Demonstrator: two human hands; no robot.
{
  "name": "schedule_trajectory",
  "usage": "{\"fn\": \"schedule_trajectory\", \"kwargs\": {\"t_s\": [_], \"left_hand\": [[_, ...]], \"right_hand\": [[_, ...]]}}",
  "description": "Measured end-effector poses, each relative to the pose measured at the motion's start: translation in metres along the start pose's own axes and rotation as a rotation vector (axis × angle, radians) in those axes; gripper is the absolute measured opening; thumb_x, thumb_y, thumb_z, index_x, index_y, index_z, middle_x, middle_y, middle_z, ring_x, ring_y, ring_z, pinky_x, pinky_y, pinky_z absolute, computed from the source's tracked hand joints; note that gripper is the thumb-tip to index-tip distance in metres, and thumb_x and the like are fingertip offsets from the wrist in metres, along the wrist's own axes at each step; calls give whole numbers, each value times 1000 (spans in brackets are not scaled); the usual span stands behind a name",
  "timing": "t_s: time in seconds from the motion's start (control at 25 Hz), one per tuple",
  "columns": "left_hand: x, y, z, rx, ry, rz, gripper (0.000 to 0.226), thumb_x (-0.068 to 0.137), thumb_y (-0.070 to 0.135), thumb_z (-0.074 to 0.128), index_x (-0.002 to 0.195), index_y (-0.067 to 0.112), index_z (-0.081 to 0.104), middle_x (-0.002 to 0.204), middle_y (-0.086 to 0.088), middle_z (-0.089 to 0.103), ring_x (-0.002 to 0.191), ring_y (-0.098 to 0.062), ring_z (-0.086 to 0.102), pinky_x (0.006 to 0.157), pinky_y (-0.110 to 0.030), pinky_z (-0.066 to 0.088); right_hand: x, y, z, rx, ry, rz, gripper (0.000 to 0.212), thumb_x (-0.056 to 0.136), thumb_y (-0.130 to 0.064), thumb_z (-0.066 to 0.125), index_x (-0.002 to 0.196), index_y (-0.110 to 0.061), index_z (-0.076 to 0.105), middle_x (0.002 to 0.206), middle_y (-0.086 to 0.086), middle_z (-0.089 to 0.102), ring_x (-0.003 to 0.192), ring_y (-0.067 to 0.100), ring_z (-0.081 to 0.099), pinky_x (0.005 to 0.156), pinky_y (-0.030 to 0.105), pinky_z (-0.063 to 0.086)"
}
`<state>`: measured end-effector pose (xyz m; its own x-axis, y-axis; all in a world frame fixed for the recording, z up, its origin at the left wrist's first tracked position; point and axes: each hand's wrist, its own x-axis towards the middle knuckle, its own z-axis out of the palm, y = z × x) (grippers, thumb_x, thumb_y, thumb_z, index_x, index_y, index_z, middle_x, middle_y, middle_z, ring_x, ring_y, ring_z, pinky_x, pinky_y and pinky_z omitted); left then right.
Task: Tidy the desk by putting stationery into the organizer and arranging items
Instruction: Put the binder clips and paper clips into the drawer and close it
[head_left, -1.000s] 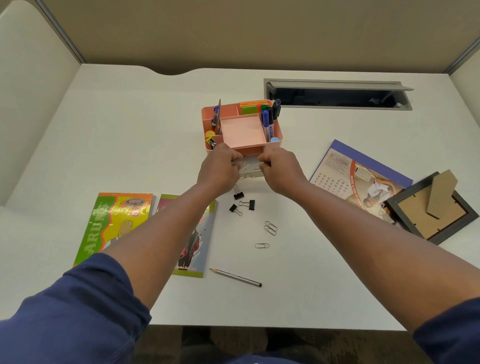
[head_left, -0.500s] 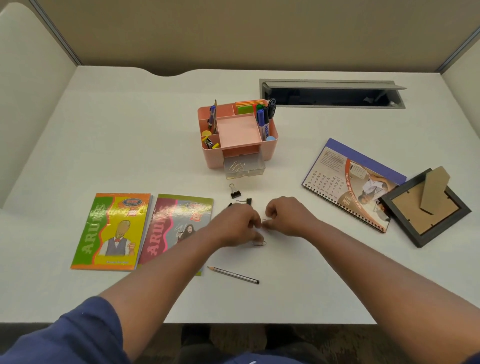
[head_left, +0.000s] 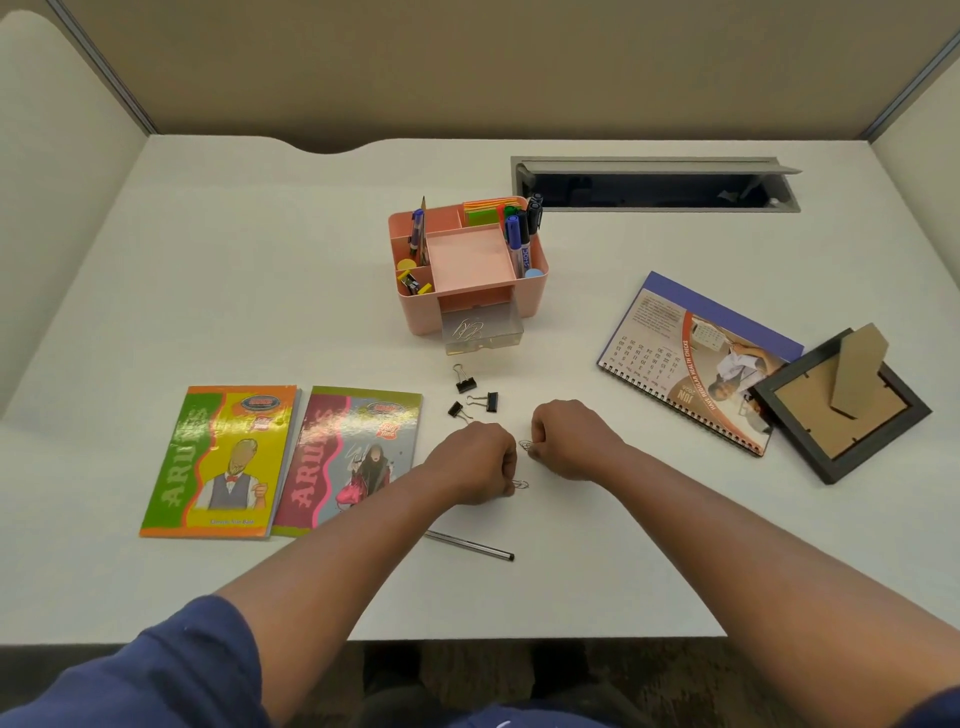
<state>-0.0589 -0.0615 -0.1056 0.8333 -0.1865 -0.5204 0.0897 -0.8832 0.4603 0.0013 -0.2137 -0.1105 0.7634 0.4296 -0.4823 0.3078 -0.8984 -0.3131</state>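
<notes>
Your desk (head_left: 234, 270) is a matt, smooth off-white laminate. The organizer (head_left: 535, 291) looks like matt pink plastic, and its pulled-out drawer (head_left: 480, 332) is clear glossy plastic holding thin wire paper clips (head_left: 467, 328). The binder clips (head_left: 465, 384) are black metal with bright wire handles. Both notebooks (head_left: 223, 457) have glossy printed card covers. The calendar (head_left: 691, 353) is glossy paper on a wire spiral. The picture frame (head_left: 841, 410) shows a matt brown board back.
</notes>
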Motion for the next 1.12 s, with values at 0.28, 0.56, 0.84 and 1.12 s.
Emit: {"fn": "schedule_trajectory", "kwargs": {"t_s": [0.28, 0.56, 0.84, 1.12], "left_hand": [[4, -4, -26, -111, 78, 13, 6, 83, 17, 76, 81, 13, 71, 83, 3, 68, 79, -16, 61, 69, -24, 45], [23, -12, -94, -388, 689, -27, 13, 91, 14, 69, 100, 19, 77, 94, 6, 72, 84, -12, 64, 77, -26, 53], [45, -24, -106, -207, 620, -101, 22, 94, 14, 61, 106, 23, 77, 107, 5, 75, 95, -18, 66, 81, -38, 57], [41, -31, -103, -169, 800, 76, 25, 93, 21, 65, 118, 17, 70, 115, -1, 70, 105, -20, 60, 87, -36, 53]], "right_hand": [[-4, -3, -9, 101, 15, -4, 12, 76, -20, 69, 71, -21, 59, 79, -4, 65, 74, 20, 60, 62, 30, 48], [24, -19, -72, 603, 427, -46, 13, 83, -12, 73, 94, -20, 72, 76, -2, 70, 70, 13, 62, 69, 27, 51], [63, -42, -86, 436, 460, -100, 6, 86, -20, 77, 90, -22, 73, 87, -4, 67, 76, 7, 59, 66, 21, 48], [67, -34, -79, 352, 502, -165, 16, 90, -14, 65, 102, -22, 72, 104, -4, 66, 96, 17, 61, 82, 40, 57]]}}
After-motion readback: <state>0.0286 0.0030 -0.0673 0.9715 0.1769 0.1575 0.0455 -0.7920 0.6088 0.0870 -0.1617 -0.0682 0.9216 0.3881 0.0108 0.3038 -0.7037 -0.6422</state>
